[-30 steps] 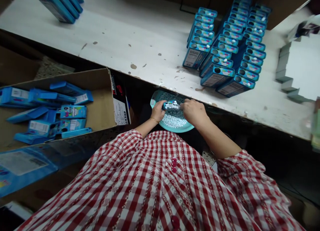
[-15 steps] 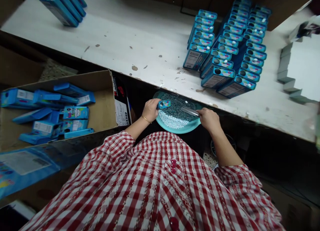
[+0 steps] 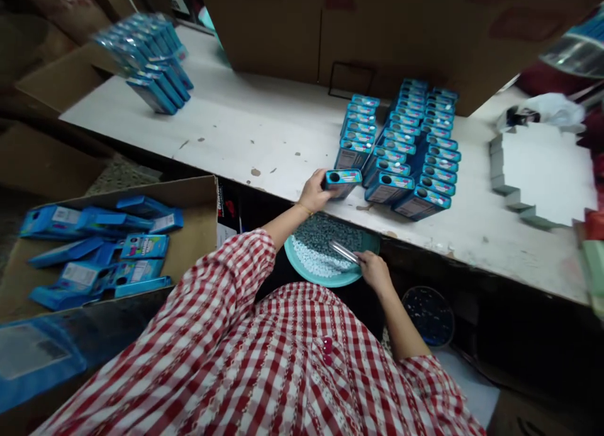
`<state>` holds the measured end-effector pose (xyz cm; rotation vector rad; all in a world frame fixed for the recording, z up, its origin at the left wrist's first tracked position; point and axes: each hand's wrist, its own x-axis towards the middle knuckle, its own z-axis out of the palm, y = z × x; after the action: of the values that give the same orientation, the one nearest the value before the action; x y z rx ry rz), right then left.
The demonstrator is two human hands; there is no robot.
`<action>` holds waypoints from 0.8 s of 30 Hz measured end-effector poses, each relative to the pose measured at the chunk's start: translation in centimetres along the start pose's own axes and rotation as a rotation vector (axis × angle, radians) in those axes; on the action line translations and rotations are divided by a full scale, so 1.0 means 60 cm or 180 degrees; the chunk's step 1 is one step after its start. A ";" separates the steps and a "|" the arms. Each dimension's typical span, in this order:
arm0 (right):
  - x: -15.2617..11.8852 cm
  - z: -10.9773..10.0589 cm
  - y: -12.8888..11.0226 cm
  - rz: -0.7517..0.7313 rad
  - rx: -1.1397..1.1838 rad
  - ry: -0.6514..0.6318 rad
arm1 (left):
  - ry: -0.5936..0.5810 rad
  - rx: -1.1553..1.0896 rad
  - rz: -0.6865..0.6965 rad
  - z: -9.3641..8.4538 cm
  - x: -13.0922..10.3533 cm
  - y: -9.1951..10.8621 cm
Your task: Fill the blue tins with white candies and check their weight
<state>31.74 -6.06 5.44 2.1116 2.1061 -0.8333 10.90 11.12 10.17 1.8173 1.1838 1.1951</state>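
With my left hand [image 3: 315,192] I grip a small blue carton [image 3: 343,183] at the table's front edge, beside the front of the left row of cartons [image 3: 355,148]. It stands upright, its printed top with a dark round spot facing up. My right hand [image 3: 376,271] is closed around a shiny metal scoop [image 3: 344,251], held over a turquoise basin [image 3: 289,255]. Many small white pellets [image 3: 316,257] lie in the basin, partly in the table's shadow. The scoop's contents, if any, cannot be made out.
Several rows of upright blue cartons [image 3: 389,187] stand on the white table [image 3: 226,148]. More cartons [image 3: 158,90] are at the far left. An open cardboard box [image 3: 193,234] with blue cartons sits at my left. White folded card [image 3: 547,178] is stacked at right.
My left hand has lifted the blue carton from above the basin up to the table, next to the rows. My right hand stays over the basin with the scoop. The camera view has shifted.
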 end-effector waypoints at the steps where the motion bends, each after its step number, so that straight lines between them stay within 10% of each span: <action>1: -0.004 0.004 -0.002 -0.0017 0.0018 0.0010 | -0.0077 0.0118 -0.0002 0.015 0.029 -0.009; 6: -0.002 0.025 -0.004 -0.0294 0.0335 0.0093 | 0.0290 0.0597 0.0127 0.018 0.067 -0.045; 12: 0.054 0.079 0.029 -0.0320 0.1137 0.0167 | 0.1181 0.1429 0.0115 -0.207 -0.077 -0.115; 18: 0.118 0.131 0.036 0.0164 0.1406 -0.0256 | 0.2113 0.2995 -0.2879 -0.521 -0.296 -0.175; 21: 0.118 0.132 0.042 0.0292 0.1274 -0.0155 | 0.1083 0.3416 -0.4550 -0.624 -0.386 -0.183; 24: 0.111 0.126 0.051 0.0419 0.1050 -0.0079 | 0.0309 0.3154 -0.5002 -0.683 -0.440 -0.194</action>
<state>31.61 -3.21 -4.70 2.3451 1.9005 -1.2555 -35.58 -7.18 6.37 0.6441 2.6666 -0.3161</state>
